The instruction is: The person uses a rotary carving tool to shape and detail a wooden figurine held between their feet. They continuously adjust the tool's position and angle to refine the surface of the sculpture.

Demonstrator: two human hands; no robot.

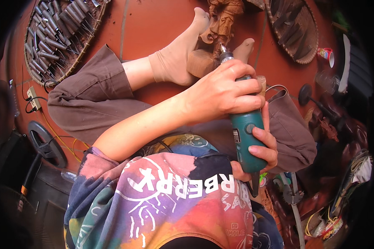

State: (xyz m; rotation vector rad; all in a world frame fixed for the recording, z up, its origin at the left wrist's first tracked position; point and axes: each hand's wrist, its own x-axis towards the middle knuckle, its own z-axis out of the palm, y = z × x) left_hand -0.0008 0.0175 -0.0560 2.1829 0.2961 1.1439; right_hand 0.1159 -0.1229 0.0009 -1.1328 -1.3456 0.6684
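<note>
A dark green rotary tool (247, 124) slants upward in front of my chest, its metal nose pointing away from me. My left hand (228, 89) wraps around its upper body from above, fingers closed. Lower down, my right hand (264, 151) grips the rear of the same tool, thumb and fingers curled about the casing. The bit at the tool's tip meets or nearly meets a carved reddish-brown wooden figure (224, 20); I cannot tell if they touch. The figure's rounded wooden base (201, 62) sits between my feet, in tan socks. A pale wooden piece (262, 83) shows partly behind my left hand.
A round woven tray (94, 35) at the far left holds many dark-handled carving tools. Another woven tray (309, 52) with dark pieces lies far right, near a red and white cup (326, 56). A power strip (33, 97) with cords rests on the red tiles at left.
</note>
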